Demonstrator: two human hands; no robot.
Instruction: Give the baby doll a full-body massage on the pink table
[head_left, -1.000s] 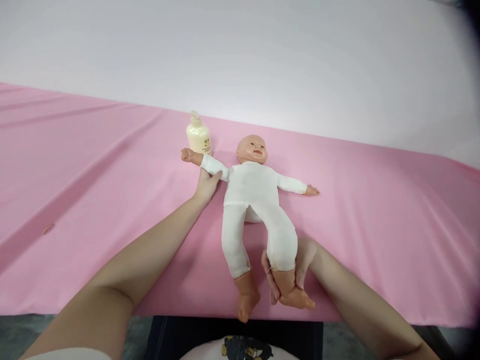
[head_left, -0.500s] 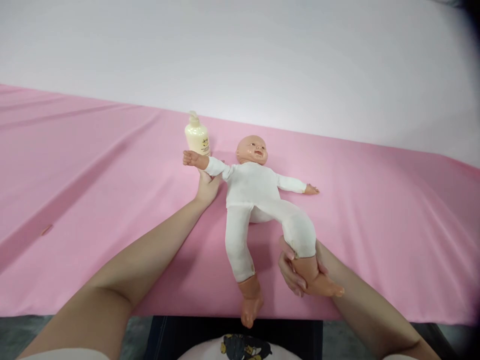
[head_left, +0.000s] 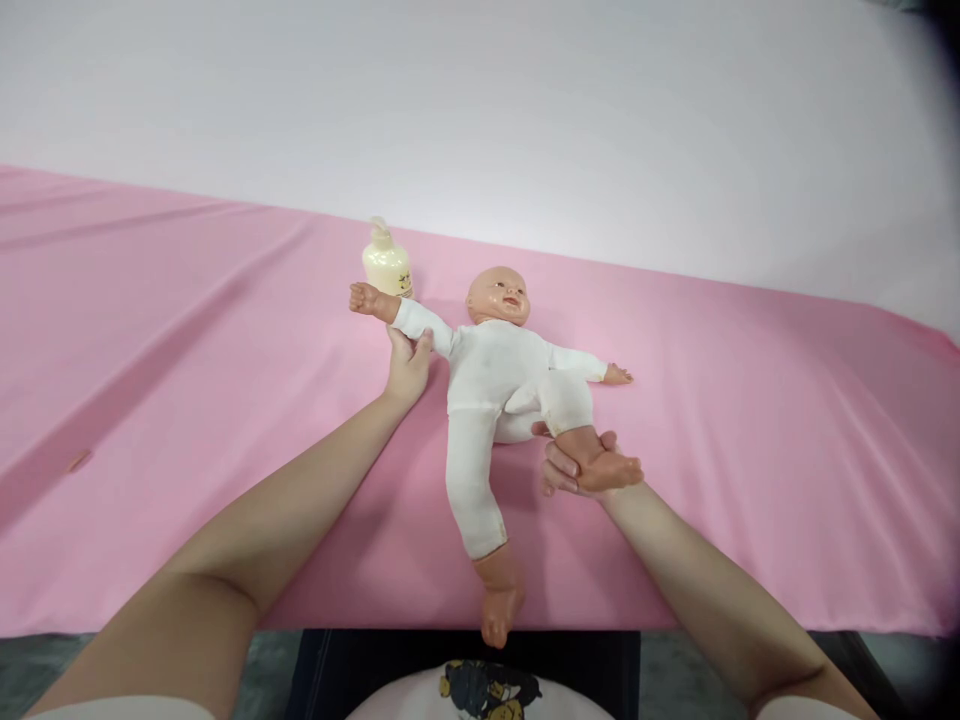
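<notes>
A baby doll [head_left: 495, 365] in a white suit lies on its back, head away from me and arms spread out. My left hand [head_left: 409, 368] is closed around the doll's sleeved arm on the left, its thumb showing on top and the other fingers hidden beneath. With my right hand [head_left: 559, 465] I grip the doll's lower leg on the right from below, near the ankle; that leg is bent and raised toward the belly. The other leg [head_left: 474, 480] stretches toward me, its foot hanging over the table edge.
A cream pump bottle [head_left: 386, 265] stands behind the doll's raised arm. Pink cloth [head_left: 187, 400] with creases covers the table, whose near edge is close to my body. A small brownish strip [head_left: 79, 460] lies at the left. A white wall [head_left: 480, 120] rises behind.
My right hand has pushed the doll's leg up and away from me, bending it toward the belly. The doll's arm in my left hand has risen slightly to the left.
</notes>
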